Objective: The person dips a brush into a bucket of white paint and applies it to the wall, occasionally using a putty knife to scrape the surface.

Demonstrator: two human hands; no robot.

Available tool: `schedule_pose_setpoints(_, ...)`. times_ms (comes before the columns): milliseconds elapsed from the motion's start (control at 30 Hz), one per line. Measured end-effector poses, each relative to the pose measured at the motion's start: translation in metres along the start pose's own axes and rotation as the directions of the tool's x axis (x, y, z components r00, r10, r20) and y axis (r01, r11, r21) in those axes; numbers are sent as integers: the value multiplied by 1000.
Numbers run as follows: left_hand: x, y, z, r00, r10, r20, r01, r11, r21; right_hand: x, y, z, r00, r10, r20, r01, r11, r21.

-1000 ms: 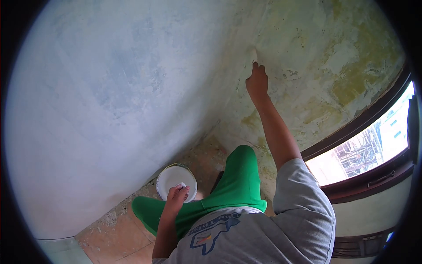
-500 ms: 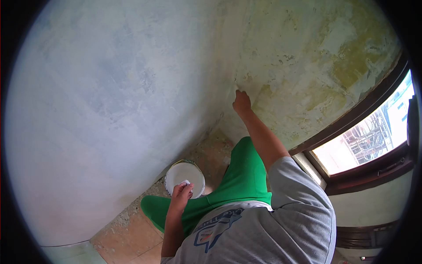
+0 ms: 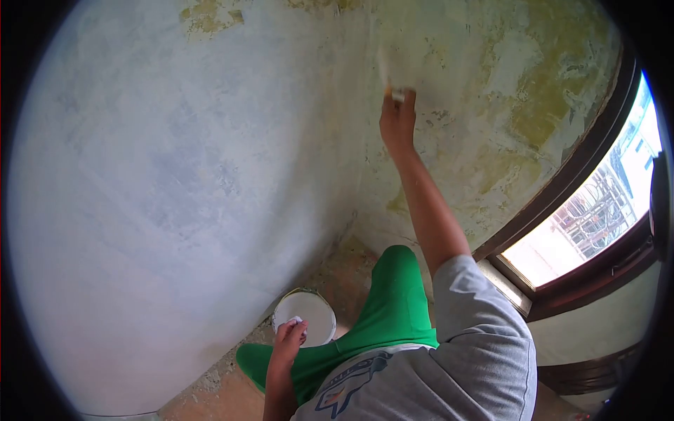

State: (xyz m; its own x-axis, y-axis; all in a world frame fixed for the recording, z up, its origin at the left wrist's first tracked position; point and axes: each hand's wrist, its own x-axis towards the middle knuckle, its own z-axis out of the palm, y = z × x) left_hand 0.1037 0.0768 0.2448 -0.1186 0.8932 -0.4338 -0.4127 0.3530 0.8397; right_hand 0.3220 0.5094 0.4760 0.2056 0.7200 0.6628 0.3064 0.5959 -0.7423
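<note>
My right hand (image 3: 398,123) is raised against the patchy wall near the corner, its fingers closed round a thin pale tool (image 3: 384,69) whose outline is blurred. The tool's upper end lies over the wall surface. Lower down, my left hand (image 3: 286,344) is closed on a small white lump (image 3: 295,321), partly hidden by the fingers; I cannot tell what the lump is. It is held over the near rim of a round bucket (image 3: 312,309) with a smooth white surface inside.
A whitish wall (image 3: 154,210) fills the left side and meets the patchy, yellow-stained wall (image 3: 477,126) in a corner. On the right is a dark-framed window (image 3: 597,210). My bent green-trousered leg (image 3: 397,288) is beside the bucket, above the debris-strewn floor (image 3: 344,263).
My right hand has moved up the patchy wall with the tool, the arm straightening. My left hand stays over the bucket, still closed on the white lump. The camera view has shifted slightly upward.
</note>
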Motion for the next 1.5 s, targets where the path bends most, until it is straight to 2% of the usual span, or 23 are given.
schedule_pose_setpoints(67,2,-3,12,999,-19,-36,19,1000,11,40,-13,8,1000,13,19,-16,987,158)
schedule_pose_setpoints(133,4,-7,22,996,-42,-78,43,999,20,71,-19,14,998,-15,62,3,981,195)
schedule_pose_setpoints(233,7,-14,26,992,-78,-95,79,997,5,83,-8,27,993,24,117,-44,984,170)
schedule_pose_setpoints(267,8,-15,25,995,-90,-44,91,996,2,76,2,30,991,43,125,-64,984,166)
schedule_pose_setpoints(333,3,-17,29,993,-120,0,120,993,-2,53,39,41,976,151,159,-155,988,14)
schedule_pose_setpoints(400,-1,-14,35,994,-104,-43,105,994,18,9,76,46,973,200,118,-183,973,-140)
schedule_pose_setpoints(533,-12,-4,39,982,-81,-169,100,989,111,-95,170,52,882,418,216,-339,883,-325)
schedule_pose_setpoints(600,-16,-2,35,988,-51,-143,68,991,117,-142,194,48,766,590,254,-484,790,-375)
schedule_pose_setpoints(667,-22,4,42,987,-47,-156,67,990,126,-183,234,52,737,635,232,-524,753,-398)
schedule_pose_setpoints(733,-23,7,47,986,-35,-165,59,989,139,-201,242,43,609,745,272,-581,652,-488)
schedule_pose_setpoints(767,-24,5,50,983,-28,-179,51,990,129,-207,243,38,608,746,271,-589,653,-476)
schedule_pose_setpoints(867,-24,5,57,980,-5,-199,32,991,133,-209,223,26,651,717,249,-563,676,-475)
schedule_pose_setpoints(933,-22,2,57,988,-37,-152,46,997,57,-187,180,8,798,576,179,-474,782,-404)
schedule_pose_setpoints(967,-20,3,59,990,-40,-132,47,997,56,-170,164,4,803,570,177,-472,788,-395)
schedule_pose_setpoints(1000,-18,7,64,991,-31,-131,39,997,60,-150,149,2,914,382,135,-329,895,-302)
schedule_pose_setpoints(1033,-16,12,70,990,-41,-133,52,995,81,-129,135,-1,981,182,72,-162,962,-219)
schedule_pose_setpoints(1100,-11,19,77,989,-53,-137,67,992,105,-76,108,-3,999,31,33,-28,995,-100)
schedule_pose_setpoints(1167,-4,25,80,996,0,-92,14,988,154,-22,74,-6,992,-117,-37,115,991,-61)
schedule_pose_setpoints(1233,0,31,84,995,8,-95,7,987,158,30,52,-5,932,-343,-118,333,938,-100)
schedule_pose_setpoints(1300,6,30,85,995,17,-96,-1,987,160,64,29,-4,925,-365,-107,337,917,-214)
schedule_pose_setpoints(1367,15,22,83,983,167,-71,-116,877,466,85,8,-4,919,-383,-93,357,909,-213)
schedule_pose_setpoints(1433,18,20,89,988,146,-58,-108,898,427,94,6,-1,911,-404,-75,382,899,-213)
schedule_pose_setpoints(1500,16,16,92,992,121,-46,-94,916,391,95,12,3,899,-436,48,439,889,-129)
